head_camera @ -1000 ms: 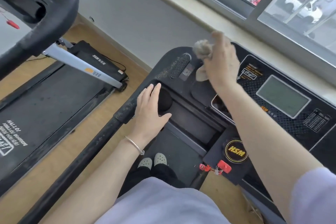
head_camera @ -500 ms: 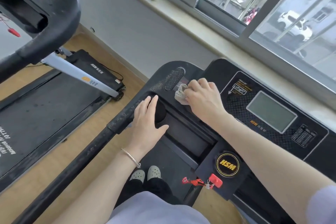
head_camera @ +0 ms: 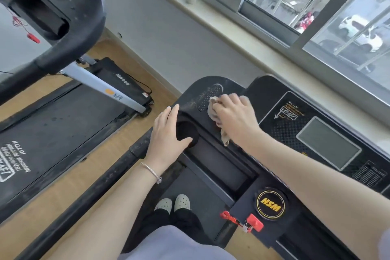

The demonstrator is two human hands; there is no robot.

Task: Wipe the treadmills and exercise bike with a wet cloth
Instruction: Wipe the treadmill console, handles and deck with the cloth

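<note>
Left hand point(head_camera: 168, 133): mine, flat and open over the cup holder point(head_camera: 187, 133), fingers straight, bracing; it holds nothing.
Right hand point(head_camera: 234, 116): fingers curled round the cloth point(head_camera: 213, 110), pressing it on the treadmill console point(head_camera: 194, 95).
Change: a second ago the cloth was lifted off the panel; now it is down beside the speaker grille point(head_camera: 207, 96), so wiping has resumed.
Cloth position: bunched under my fingertips, tail trailing towards the wrist.
Still to wipe, I judge: display screen point(head_camera: 329, 143), second treadmill point(head_camera: 63, 124).
</note>
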